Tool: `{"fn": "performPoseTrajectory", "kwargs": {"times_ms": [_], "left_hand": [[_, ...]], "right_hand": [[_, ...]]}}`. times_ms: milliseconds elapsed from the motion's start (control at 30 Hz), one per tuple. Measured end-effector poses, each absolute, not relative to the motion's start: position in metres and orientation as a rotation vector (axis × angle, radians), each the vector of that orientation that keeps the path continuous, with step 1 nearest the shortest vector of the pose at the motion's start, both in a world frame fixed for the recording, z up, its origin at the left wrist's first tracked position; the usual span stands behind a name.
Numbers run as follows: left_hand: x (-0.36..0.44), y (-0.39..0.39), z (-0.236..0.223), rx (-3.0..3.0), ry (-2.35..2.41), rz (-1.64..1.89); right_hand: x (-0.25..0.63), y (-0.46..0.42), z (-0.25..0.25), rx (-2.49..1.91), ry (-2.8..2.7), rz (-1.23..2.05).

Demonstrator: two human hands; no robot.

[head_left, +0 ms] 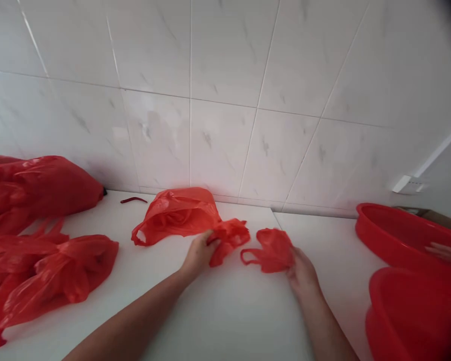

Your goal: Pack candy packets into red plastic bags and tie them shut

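My left hand (pixel 200 253) is closed on a crumpled red plastic bag (pixel 231 238) over the white table. Just behind that hand, a larger red plastic bag (pixel 176 213) lies with its mouth facing me and a loop handle at its left. A second small red plastic bag (pixel 272 250) is gripped in my right hand (pixel 302 271), its loop handle sticking out to the left. A narrow gap separates the two small bags. The fingertips of my right hand are partly hidden behind its bag.
Full red bags (pixel 56 185) and a knotted red bag (pixel 71 265) sit at the left. Near the wall lies a thin dark red strip (pixel 134 199). Two red basins (pixel 383 240) stand at the right, below a white socket (pixel 408 184) on the tiled wall (pixel 225 145).
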State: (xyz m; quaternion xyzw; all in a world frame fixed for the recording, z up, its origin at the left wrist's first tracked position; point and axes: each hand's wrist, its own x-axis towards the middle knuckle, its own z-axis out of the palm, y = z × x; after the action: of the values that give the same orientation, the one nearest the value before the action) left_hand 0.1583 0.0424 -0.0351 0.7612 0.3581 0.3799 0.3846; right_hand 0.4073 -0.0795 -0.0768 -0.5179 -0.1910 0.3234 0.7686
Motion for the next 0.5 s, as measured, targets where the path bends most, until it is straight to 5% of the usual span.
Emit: {"fn": "performPoseTrajectory", "kwargs": {"times_ms": [267,500], "left_hand": [[0.110,0.087,-0.033,1.875,1.369,1.266],[0.098,0.108,-0.044,2.112,1.610,1.148]], "right_hand": [[0.441,-0.090,-0.085,-1.148,-0.319,0.604],[0.420,-0.086,-0.081,-1.131,-0.376,0.663]]}}
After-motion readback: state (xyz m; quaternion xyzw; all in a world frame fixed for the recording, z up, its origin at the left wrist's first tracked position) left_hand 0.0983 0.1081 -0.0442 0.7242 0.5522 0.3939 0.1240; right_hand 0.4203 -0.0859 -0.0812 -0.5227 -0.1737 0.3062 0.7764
